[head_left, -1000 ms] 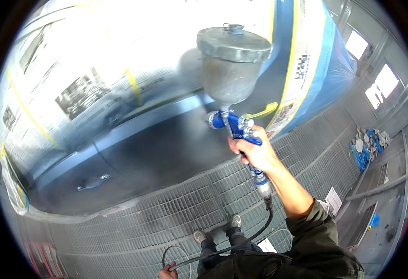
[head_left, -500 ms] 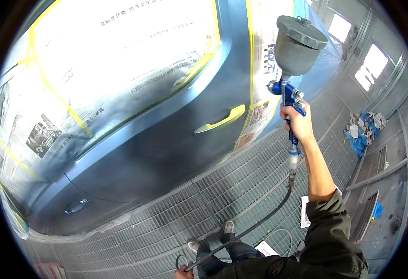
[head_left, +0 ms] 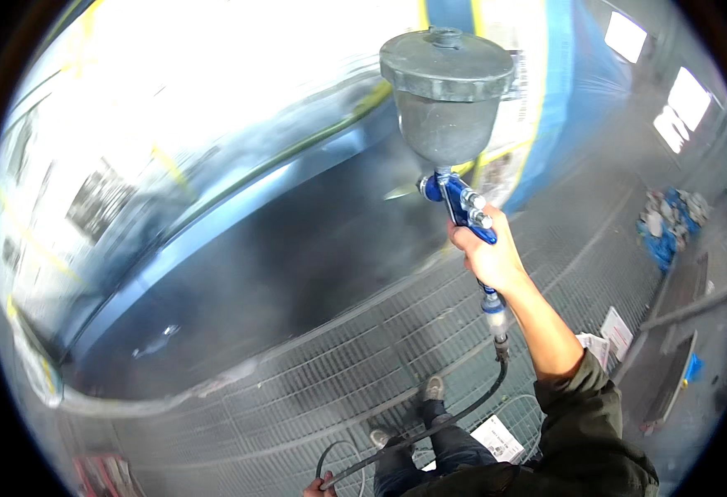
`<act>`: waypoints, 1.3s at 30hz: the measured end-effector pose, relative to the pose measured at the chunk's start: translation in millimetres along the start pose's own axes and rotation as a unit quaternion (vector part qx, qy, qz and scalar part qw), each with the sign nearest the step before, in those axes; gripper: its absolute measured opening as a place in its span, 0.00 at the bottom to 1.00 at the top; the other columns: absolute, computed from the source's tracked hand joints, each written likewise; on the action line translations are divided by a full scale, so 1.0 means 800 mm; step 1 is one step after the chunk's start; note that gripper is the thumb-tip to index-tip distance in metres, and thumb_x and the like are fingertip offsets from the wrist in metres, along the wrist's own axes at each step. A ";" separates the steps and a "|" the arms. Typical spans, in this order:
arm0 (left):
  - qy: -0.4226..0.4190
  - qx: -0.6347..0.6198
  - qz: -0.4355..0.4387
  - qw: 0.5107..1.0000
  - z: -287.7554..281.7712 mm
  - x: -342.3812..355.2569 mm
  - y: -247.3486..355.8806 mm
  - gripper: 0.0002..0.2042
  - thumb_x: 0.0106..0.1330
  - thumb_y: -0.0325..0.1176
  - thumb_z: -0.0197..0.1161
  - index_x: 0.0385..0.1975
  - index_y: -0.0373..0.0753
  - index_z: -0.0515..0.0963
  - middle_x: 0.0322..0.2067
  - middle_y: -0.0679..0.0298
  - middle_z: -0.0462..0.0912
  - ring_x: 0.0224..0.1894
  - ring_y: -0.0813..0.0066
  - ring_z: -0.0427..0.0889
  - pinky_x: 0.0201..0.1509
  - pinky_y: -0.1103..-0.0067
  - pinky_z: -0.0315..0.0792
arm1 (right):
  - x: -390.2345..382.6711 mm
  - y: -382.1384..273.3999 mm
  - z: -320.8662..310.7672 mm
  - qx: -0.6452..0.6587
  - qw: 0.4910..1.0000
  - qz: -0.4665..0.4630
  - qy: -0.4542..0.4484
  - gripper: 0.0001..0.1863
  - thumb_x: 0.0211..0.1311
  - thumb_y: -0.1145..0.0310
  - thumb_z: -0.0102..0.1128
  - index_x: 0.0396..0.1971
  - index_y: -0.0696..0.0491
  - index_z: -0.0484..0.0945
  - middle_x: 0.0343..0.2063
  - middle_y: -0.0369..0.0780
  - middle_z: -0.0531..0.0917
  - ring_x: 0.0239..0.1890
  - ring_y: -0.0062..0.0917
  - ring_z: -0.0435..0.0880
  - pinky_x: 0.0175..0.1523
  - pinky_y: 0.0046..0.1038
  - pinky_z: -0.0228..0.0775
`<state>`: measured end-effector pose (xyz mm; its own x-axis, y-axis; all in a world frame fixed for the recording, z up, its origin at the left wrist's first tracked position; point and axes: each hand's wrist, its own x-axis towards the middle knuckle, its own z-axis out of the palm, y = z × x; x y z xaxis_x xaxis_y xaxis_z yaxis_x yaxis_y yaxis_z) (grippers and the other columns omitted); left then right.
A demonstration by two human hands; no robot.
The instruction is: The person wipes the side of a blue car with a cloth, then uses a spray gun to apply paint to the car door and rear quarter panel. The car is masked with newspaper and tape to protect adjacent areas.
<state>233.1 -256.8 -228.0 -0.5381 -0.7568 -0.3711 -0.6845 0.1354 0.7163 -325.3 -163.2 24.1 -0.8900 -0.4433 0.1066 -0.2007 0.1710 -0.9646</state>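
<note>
My right hand (head_left: 492, 255) is wrapped round the grip of a blue spray gun (head_left: 454, 199) with a large lidded grey cup on top. The gun is held upright in front of a car's side panel (head_left: 272, 248), whose lower part is dark and whose upper edge is light blue. A dark air hose (head_left: 454, 420) drops from the grip and curves back to my left hand (head_left: 320, 487), closed on it at the lower edge. Behind the gun, a door handle (head_left: 402, 192) is partly hidden. Another handle (head_left: 156, 341) shows at lower left. Whether my finger presses the trigger is hard to see.
Newspaper and yellow tape mask the car windows (head_left: 206, 91); blue plastic sheeting (head_left: 574, 99) hangs beyond. I stand on a metal floor grating (head_left: 297, 389). Crumpled paper and blue plastic (head_left: 670, 224) lie at right. Printed sheets (head_left: 497, 439) lie near my feet. Haze hangs over the panel.
The spray gun in my right hand has moved left and appears larger. Haze over the panel is thicker, and the view has shifted. My left hand still holds the hose.
</note>
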 end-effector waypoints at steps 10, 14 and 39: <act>0.193 0.112 0.003 0.975 -0.118 -0.073 -0.182 0.14 0.63 0.28 0.56 0.44 0.24 0.76 0.34 0.47 0.79 0.36 0.62 0.77 0.40 0.66 0.71 | -0.119 -0.037 0.257 0.166 0.971 -0.077 -0.150 0.33 0.56 0.80 0.52 0.65 0.53 0.63 0.24 0.34 0.77 0.25 0.12 0.71 0.35 0.18 0.67; 0.223 0.039 -0.068 0.972 -0.138 -0.091 -0.219 0.15 0.64 0.28 0.57 0.44 0.21 0.75 0.31 0.52 0.79 0.32 0.70 0.75 0.34 0.74 0.71 | -0.147 -0.036 0.340 0.160 0.955 -0.123 -0.215 0.36 0.53 0.78 0.53 0.66 0.53 0.60 0.26 0.41 0.79 0.25 0.20 0.74 0.36 0.22 0.69; 0.010 0.068 0.081 0.994 0.054 0.034 -0.058 0.15 0.63 0.30 0.54 0.43 0.23 0.75 0.33 0.44 0.79 0.35 0.56 0.76 0.41 0.65 0.71 | -0.019 0.089 -0.017 0.026 0.998 0.005 -0.061 0.24 0.52 0.75 0.54 0.53 0.54 0.75 0.22 0.34 0.74 0.25 0.16 0.70 0.32 0.22 0.65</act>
<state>229.3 -256.1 -296.7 -0.6383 -0.7302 -0.2439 -0.6496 0.3409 0.6795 -331.6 -132.4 -42.6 -0.8347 -0.5464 0.0693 -0.1674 0.1318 -0.9770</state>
